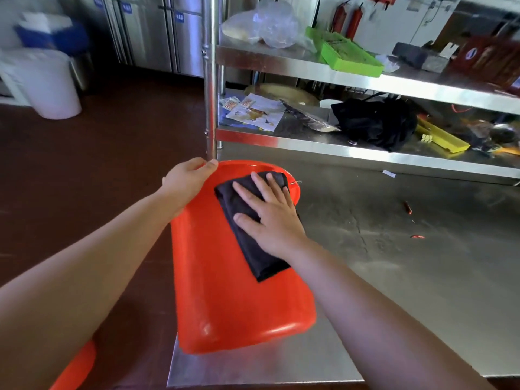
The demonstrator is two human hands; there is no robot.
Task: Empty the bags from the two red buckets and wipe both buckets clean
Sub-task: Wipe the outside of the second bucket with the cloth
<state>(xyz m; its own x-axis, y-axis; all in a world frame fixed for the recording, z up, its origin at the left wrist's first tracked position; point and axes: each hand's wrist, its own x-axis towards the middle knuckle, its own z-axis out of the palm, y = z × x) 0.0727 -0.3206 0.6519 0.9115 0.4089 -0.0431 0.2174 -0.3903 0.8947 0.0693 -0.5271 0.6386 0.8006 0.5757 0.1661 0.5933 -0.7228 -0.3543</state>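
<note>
We've got red bucket [225,291] on its side at steel table [394,263] edge; L hand [187,182] grips its rim, R hand [270,212] fingers spread flat, pressing dark cloth [247,229] on bucket wall

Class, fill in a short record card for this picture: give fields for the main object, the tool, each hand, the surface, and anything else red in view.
main object: red bucket, lying on its side, partly over the table edge
tool: dark cloth, folded, flat on the bucket's outer wall
left hand: grips the bucket's rim
right hand: fingers spread, presses the cloth against the bucket
surface: steel table
other red: part of a second red object at lower left, mostly out of frame
</note>
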